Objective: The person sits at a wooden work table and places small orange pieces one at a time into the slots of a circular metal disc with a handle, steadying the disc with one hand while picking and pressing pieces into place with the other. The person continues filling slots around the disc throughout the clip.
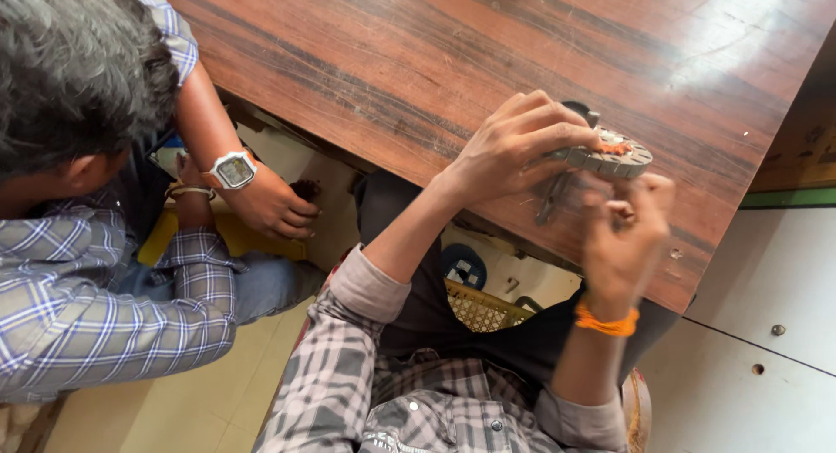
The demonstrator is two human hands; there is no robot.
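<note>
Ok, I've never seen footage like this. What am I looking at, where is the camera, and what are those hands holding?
The single picture comes from a camera worn on a person's head, looking down at their own bare hands over a brown wooden table. The left hand grips a round grey metal part with slots around its edge and orange-coloured winding at the table's edge. The right hand, wearing an orange wrist thread, is blurred beside that part; what it holds cannot be made out. On the left sits another person in a blue checked shirt with a wristwatch.
</note>
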